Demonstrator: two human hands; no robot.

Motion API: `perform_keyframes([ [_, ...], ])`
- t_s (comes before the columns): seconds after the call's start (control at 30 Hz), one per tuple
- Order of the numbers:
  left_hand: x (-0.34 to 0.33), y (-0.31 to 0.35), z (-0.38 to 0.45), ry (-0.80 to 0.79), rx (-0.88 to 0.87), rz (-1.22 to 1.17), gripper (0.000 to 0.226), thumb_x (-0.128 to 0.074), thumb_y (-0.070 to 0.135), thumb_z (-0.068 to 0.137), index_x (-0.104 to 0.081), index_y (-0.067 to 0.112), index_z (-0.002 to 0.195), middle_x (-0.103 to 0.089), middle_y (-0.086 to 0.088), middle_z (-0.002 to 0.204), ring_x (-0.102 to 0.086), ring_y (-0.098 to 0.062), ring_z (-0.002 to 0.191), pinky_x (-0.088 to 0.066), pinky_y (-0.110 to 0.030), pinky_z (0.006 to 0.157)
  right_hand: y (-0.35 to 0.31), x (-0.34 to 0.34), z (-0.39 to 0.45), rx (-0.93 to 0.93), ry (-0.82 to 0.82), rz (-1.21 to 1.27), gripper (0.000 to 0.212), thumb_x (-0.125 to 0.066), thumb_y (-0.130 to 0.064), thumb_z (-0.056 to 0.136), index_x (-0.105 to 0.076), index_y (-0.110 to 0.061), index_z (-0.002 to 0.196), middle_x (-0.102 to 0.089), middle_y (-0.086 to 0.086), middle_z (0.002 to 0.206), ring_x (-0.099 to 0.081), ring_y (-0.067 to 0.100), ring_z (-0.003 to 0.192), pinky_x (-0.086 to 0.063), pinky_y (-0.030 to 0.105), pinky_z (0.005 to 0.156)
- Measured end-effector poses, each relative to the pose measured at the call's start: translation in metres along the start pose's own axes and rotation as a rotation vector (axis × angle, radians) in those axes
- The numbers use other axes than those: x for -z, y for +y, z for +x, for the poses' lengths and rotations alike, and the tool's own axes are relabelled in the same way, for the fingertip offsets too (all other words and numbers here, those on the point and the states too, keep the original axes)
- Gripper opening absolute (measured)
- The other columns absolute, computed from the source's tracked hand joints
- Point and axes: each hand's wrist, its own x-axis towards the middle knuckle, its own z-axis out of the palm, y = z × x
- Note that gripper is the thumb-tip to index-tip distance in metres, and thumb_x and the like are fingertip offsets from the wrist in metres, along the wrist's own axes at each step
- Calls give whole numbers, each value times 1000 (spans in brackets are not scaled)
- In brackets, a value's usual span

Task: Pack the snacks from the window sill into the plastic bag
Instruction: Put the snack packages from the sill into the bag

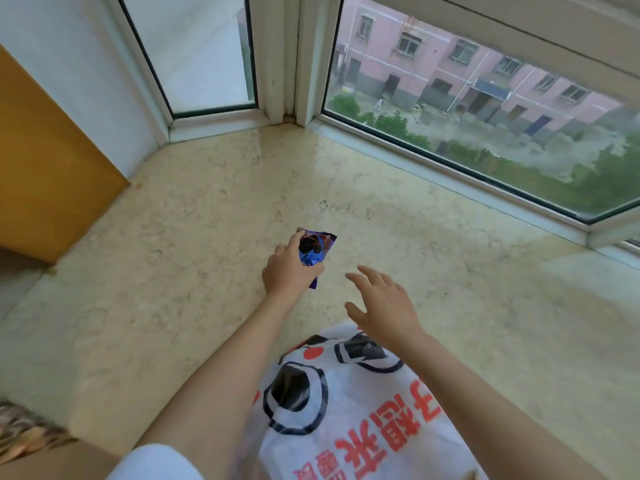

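Note:
My left hand point(289, 270) grips a small blue and purple snack packet point(315, 249) just above the beige marble window sill point(207, 237), near its middle. A little to the right, my right hand point(382, 306) hovers with its fingers spread and holds nothing. Below both hands lies a white plastic bag point(346, 410) with red characters and dark round prints, resting on the sill's near edge between my forearms. Dark shapes show through the bag's thin plastic; I cannot tell what they are.
Window frames point(284, 64) meet in a corner at the far side of the sill, with glass panes left and right. An orange-brown panel point(45, 168) stands at the left edge. A patterned fabric point(24, 431) shows at the lower left.

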Motion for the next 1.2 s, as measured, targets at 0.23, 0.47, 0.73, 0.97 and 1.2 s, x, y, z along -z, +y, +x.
perform_keyframes([
  [0.23,37,7,-142,8,-5,-116,70,-68,51,75,-38,44,138,-53,0,120,-55,-21,107,-50,-35,83,2,20,-95,62,97,29,54,-51,-38,93,-37,-26,143,-30,0,153,-30,23,138,-27,38,108],
  [0.47,55,34,-286,76,-85,-80,71,-69,56,74,-41,46,138,-53,0,119,-52,-20,111,-48,-34,87,30,15,-191,149,165,55,53,-53,-40,92,-40,-26,141,-35,2,151,-33,26,136,-29,41,108],
  [0.73,10,66,-416,202,-187,235,73,-53,68,74,-31,50,142,-45,11,125,-42,-15,119,-42,-34,92,75,-8,-271,223,222,37,58,-56,-40,90,-36,-26,143,-27,3,155,-28,25,140,-28,42,111],
  [0.97,-57,36,-491,255,-122,325,78,-42,64,68,-32,45,143,-50,9,128,-49,-18,118,-46,-37,84,101,-62,-325,351,214,-20,84,-49,-71,67,-44,-23,137,-30,9,154,-39,31,134,-35,51,106],
  [1.2,-86,28,-509,286,-70,314,70,-49,58,65,-49,35,131,-59,4,121,-58,-20,103,-49,-36,68,98,-86,-328,436,280,-55,91,-86,-24,57,-42,-19,137,-42,18,145,-63,33,104,-50,51,88],
])
